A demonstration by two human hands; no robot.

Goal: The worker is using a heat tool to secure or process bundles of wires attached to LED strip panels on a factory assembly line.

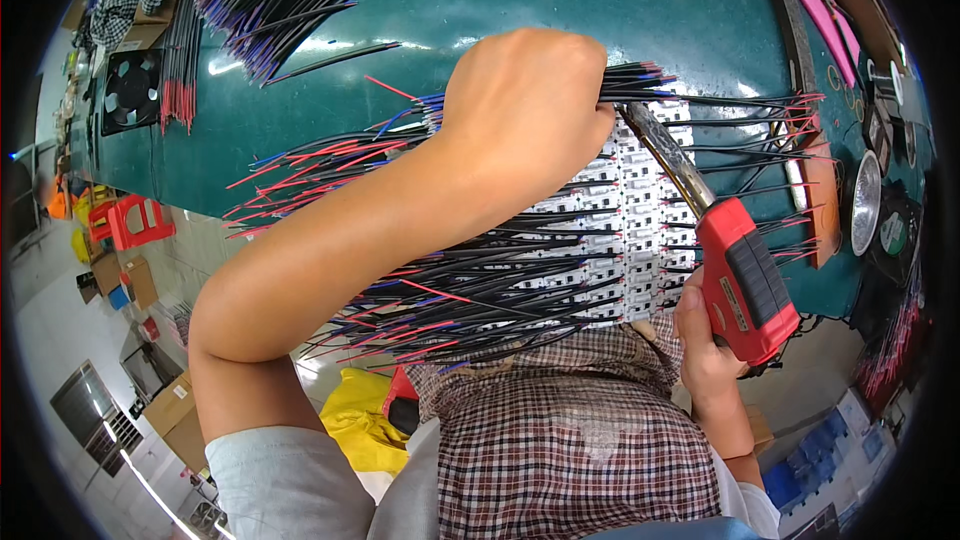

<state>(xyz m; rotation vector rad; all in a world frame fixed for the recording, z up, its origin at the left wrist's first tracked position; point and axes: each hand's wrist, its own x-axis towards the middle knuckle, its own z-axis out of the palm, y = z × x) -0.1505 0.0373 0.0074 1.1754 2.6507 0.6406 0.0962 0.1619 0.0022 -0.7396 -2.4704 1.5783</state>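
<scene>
My left hand (530,105) is closed round a bundle of black wires (640,78), whose red and blue ends stick out to its right. Below it lies a panel of white circuit boards (640,205) in rows, with many wires fanning out to the left and several to the right. In my right hand (708,358) is a red and black soldering gun (742,280), gripped by its handle. Its dark metal tip reaches up to the top rows of the panel, just beside the left fingers. Whether the tip touches a wire or a board I cannot tell.
A large pile of black wires (280,0) lies at the far left of the green table (430,0), near a small black fan (131,90). Wooden strips (822,205), a round metal dish (866,202) and a pink tray (828,20) are at the right.
</scene>
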